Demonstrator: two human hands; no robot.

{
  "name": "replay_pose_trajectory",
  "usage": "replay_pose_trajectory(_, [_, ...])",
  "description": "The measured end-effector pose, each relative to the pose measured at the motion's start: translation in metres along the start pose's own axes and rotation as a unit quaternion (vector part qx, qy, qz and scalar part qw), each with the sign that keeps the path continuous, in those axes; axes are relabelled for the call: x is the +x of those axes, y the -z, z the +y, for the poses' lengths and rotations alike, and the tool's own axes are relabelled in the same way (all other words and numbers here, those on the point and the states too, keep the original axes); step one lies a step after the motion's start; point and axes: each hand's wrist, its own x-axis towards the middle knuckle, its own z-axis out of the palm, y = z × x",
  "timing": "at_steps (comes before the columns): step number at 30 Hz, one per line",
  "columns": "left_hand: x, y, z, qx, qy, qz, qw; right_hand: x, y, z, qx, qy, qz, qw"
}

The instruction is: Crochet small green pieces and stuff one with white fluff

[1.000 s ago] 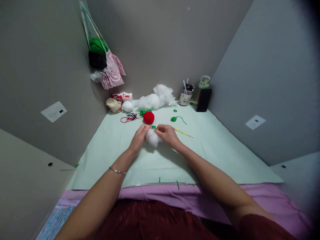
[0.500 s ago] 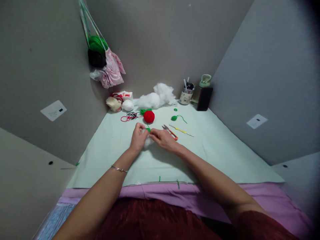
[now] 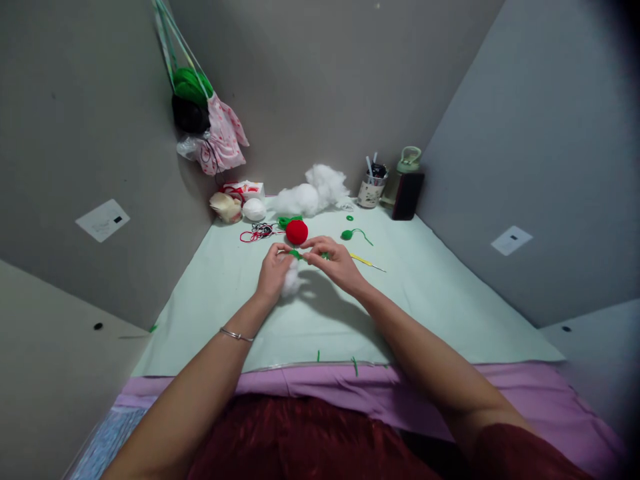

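My left hand [image 3: 273, 270] is curled round a small tuft of white stuffing [image 3: 290, 283] over the pale green mat [image 3: 425, 300]. My right hand [image 3: 335, 260] sits just to its right, thumb and fingers pinched on a small green crocheted piece [image 3: 296, 254] held between both hands. A red crocheted ball [image 3: 297, 231] lies just beyond my fingers. A yellow-handled crochet hook [image 3: 367, 263] lies right of my right hand. The orange scissors are hidden behind that hand.
At the back lie a pile of white stuffing [image 3: 313, 193], a white yarn ball [image 3: 255, 209], tangled red and black threads [image 3: 257, 233], a green yarn bit [image 3: 349, 235], a pen cup [image 3: 371, 192], a bottle [image 3: 406, 170]. A bag [image 3: 210, 133] hangs at left.
My right hand has lifted and shifted right, now covering the scissors. The green piece shows more clearly between the fingertips, and the white tuft has gone lower in my left hand.
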Motion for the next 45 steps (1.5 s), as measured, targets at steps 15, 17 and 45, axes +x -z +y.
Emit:
replay_pose_trajectory(15, [-0.004, -0.006, 0.002, -0.014, 0.041, 0.001, 0.999, -0.004, -0.012, 0.007, -0.168, -0.087, -0.05, 0.981])
replay_pose_trajectory(17, [-0.007, -0.007, 0.004, -0.018, 0.049, -0.016, 0.999, -0.003, -0.013, 0.006, -0.185, -0.106, -0.019, 0.977])
replay_pose_trajectory(45, [-0.016, -0.007, 0.016, 0.107, -0.077, -0.061, 0.989, 0.0, -0.007, 0.011, 0.01, -0.146, -0.039, 0.988])
